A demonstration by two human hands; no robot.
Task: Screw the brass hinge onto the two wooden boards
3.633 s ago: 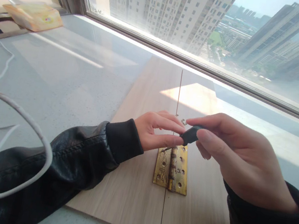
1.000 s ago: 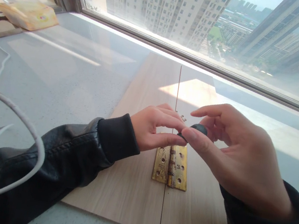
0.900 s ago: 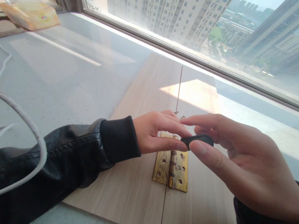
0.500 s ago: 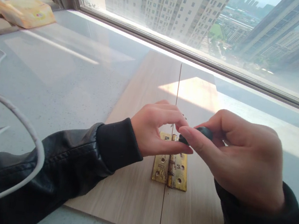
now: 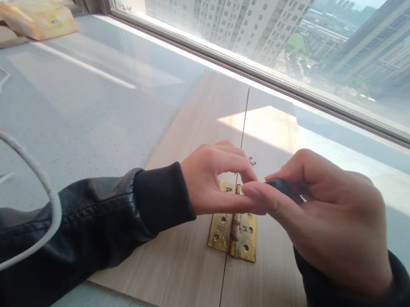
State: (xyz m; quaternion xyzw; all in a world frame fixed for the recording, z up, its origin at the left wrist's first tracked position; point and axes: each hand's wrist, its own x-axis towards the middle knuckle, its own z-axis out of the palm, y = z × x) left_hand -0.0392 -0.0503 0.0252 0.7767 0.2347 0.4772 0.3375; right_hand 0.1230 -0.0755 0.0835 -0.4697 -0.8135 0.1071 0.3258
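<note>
A brass hinge with screw holes lies across the seam between two pale wooden boards. My right hand is closed on a black screwdriver above the hinge's far end; only the rounded handle shows. My left hand curls its thumb and index finger around the tool's lower part, touching my right thumb. The screwdriver's tip is hidden behind the fingers. Just past my left fingertips, a few small screws lie on the right board.
A white cable loops over the left side, in front of my left sleeve. At the back left sits a yellow soft pack. The window frame borders the speckled sill at the back.
My right thumb and fingers have turned the black handle slightly, and the thumb has slid down over my left fingertips. The left hand and hinge stay nearly still.
</note>
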